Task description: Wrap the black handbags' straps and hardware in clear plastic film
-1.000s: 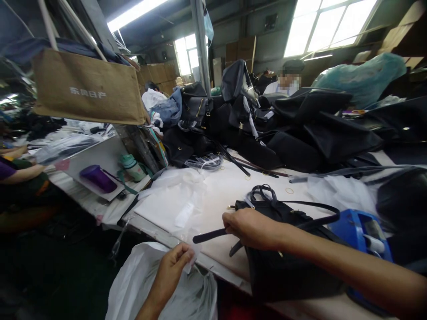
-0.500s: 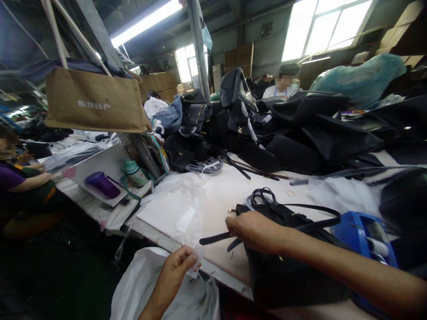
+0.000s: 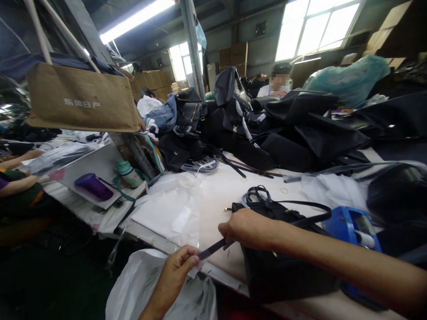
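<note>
Left of that boxy black leather-look bag (image 3: 283,275), the left hand (image 3: 177,268) pinches a filmy white scrap (image 3: 195,270) against a flat black leather-look strap (image 3: 212,249) the right hand (image 3: 247,229) grips; a slack pinch could skew it.

- The right hand (image 3: 242,226) grips a black strap (image 3: 213,249), its arm crossing a black bag (image 3: 283,275).
- The left hand (image 3: 180,262) pinches a pale slip (image 3: 195,269) at the strap's end.
- A white sack (image 3: 126,275) gapes below it.
- More black bags (image 3: 287,151) heap up across the table (image 3: 227,186) (I spot a purple cup (image 3: 93,186), too).
</note>
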Tool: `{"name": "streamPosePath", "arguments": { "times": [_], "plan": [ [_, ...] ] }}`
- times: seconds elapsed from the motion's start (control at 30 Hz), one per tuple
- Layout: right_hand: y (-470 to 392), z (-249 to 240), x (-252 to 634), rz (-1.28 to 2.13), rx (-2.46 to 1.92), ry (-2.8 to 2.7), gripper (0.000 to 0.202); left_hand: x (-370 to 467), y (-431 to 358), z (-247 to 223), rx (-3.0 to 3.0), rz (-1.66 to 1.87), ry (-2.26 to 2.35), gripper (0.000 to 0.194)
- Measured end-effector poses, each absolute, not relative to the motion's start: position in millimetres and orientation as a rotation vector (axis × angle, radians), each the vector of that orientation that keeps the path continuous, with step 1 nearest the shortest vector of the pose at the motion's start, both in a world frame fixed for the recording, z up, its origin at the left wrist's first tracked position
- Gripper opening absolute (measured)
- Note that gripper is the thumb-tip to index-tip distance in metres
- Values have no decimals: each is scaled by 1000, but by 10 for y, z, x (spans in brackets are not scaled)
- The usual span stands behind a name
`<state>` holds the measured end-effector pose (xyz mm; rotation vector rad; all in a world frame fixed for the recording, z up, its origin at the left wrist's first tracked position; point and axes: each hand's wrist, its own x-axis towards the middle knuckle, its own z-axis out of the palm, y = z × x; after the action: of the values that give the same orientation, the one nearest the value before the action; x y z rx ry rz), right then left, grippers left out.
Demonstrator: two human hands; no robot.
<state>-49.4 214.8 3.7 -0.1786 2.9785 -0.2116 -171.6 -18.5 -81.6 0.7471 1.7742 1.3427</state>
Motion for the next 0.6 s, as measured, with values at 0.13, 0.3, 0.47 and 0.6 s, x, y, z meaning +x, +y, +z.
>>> {"name": "streamPosePath", "arguments": {
  "times": [0.13, 0.3, 0.47, 0.6],
  "plan": [
    [2088, 93, -557, -136, -263, 2946, 11, -1672, -101, -818, 706, 1338, 1688, 19],
    [1960, -56, -658, -266, -353, 2929, 25, -1595, 62, -810, 558, 1350, 1568, 25],
    [2218, -52, -527, -453, -266, 2916, 45, -1621, 112, -852, 487, 1371, 1590, 30],
    [2442, 17, -363, -529, -148, 2884, 30, -1638, 165, -872, 467, 1403, 1694, 30]
  ]
}}
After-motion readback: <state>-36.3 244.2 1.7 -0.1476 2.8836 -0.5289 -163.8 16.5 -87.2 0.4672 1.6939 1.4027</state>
